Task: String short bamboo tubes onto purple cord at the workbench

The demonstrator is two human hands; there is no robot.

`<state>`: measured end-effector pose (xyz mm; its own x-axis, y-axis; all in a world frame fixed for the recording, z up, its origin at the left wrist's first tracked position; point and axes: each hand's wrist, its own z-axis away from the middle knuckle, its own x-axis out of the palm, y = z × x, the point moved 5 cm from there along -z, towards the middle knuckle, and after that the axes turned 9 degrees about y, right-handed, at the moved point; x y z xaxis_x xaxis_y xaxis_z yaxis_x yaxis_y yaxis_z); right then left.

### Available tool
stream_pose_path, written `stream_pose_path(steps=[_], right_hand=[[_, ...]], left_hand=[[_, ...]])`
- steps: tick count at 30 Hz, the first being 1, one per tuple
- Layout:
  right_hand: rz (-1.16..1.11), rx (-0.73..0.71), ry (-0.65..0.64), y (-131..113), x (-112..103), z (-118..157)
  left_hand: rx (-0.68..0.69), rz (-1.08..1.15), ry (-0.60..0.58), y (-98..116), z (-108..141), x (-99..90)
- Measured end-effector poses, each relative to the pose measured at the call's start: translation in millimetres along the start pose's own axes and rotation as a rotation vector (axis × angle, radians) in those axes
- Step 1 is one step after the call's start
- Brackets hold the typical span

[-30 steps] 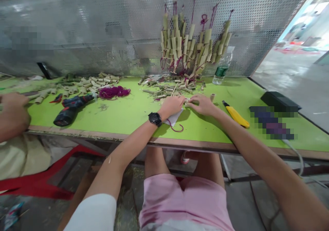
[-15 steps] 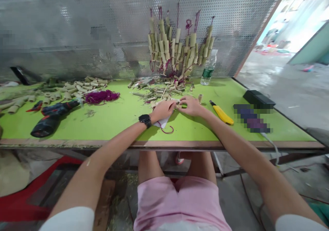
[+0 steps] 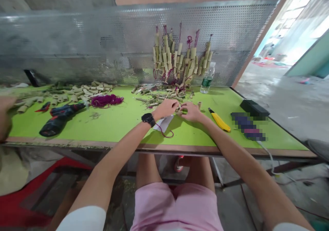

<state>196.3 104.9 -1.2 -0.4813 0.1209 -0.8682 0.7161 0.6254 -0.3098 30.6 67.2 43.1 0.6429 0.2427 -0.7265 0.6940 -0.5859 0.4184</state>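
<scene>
My left hand [image 3: 166,109] and my right hand [image 3: 190,112] meet over the green table [image 3: 128,131], with a small bamboo piece [image 3: 179,112] pinched between their fingertips. Under and beside my left hand lies a white paper [image 3: 163,124]. A purple cord [image 3: 168,135] curls from it toward the front edge. Just behind my hands spreads a pile of short bamboo pieces [image 3: 156,94]. One short bamboo tube [image 3: 199,105] stands upright beyond my right hand.
Strung bamboo bundles [image 3: 167,58] hang on the metal mesh. A bottle [image 3: 207,80], yellow cutter [image 3: 219,120] and black box [image 3: 254,109] are at right. A power drill [image 3: 60,118] and purple yarn [image 3: 106,100] lie left. Another person's arm [image 3: 5,114] is at far left.
The view has tilted upward, so the table sits lower in it. Another person's blurred arm has come in at the far left. My hands stay together, and more of the white paper shows.
</scene>
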Motion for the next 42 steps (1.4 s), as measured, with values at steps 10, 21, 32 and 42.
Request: stream_pose_path(steps=[10, 21, 32, 42], right_hand=[[-0.143, -0.013, 0.08, 3.1, -26.6, -2.3], [0.006, 0.078, -0.037, 15.4, -29.5, 1.2], [0.026, 0.073, -0.166, 3.2, -20.5, 4.7], [0.043, 0.148, -0.126, 6.0, -30.8, 4.8]], left_hand=[[-0.081, -0.046, 0.326, -28.0, 22.7, -11.3], [-0.148, -0.006, 0.425, -42.1, 20.5, -18.1], [-0.072, -0.079, 0.226, -47.2, 14.3, -5.5], [-0.024, -0.245, 0.005, -43.6, 16.9, 11.2]])
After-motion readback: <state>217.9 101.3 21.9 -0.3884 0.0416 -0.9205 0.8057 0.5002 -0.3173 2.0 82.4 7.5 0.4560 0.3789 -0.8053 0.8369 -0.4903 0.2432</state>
